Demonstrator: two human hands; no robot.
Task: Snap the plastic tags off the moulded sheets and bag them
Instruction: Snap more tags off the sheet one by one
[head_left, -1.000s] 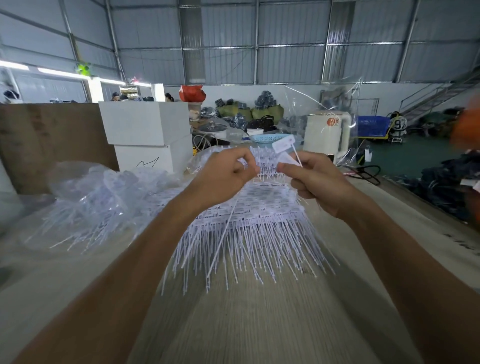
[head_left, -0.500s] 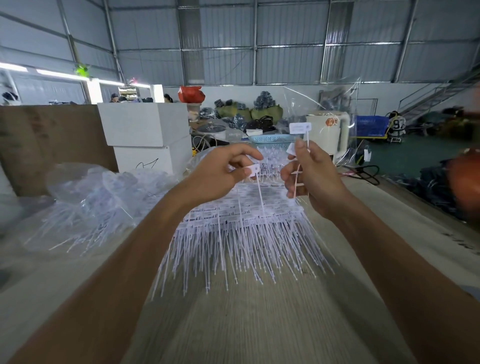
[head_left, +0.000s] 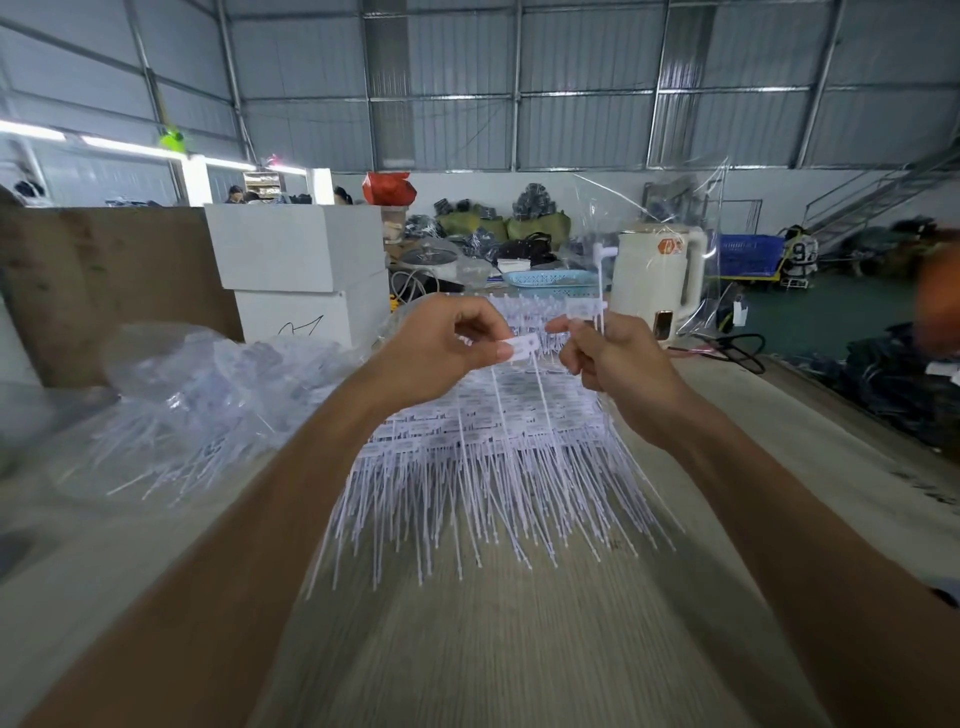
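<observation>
Right now I am pinching one white tag (head_left: 521, 347) by its flat label end between thumb and forefinger of my left hand (head_left: 441, 349), its thin tail trailing down over the pile; my right hand (head_left: 621, 364) is closed around a small bunch of tags (head_left: 601, 291) that are standing upright out of the fist, one label head poking up near the cream kettle (head_left: 657, 283) behind; the two hands are hovering close together but not touching, above the far end of the moulded sheets (head_left: 498, 431), which are lying fanned on the wooden table (head_left: 493, 639) with their tails pointing toward me. I am judging these tags to be almost weightless, springy and a little slick; the tails are looking whippy and would bend or tangle if I were gripping them there, so I am taking hold at the label head, the only stiff, flat part, close to where it joins the sheet, and I am expecting a short twist to snap it cleanly rather than a long pull. Loose tags are already lying in the clear bag (head_left: 208, 410) to my left, just beside the sheets; another clear bag (head_left: 696, 218) is standing open behind my right hand, though I cannot tell what is holding it up.
</observation>
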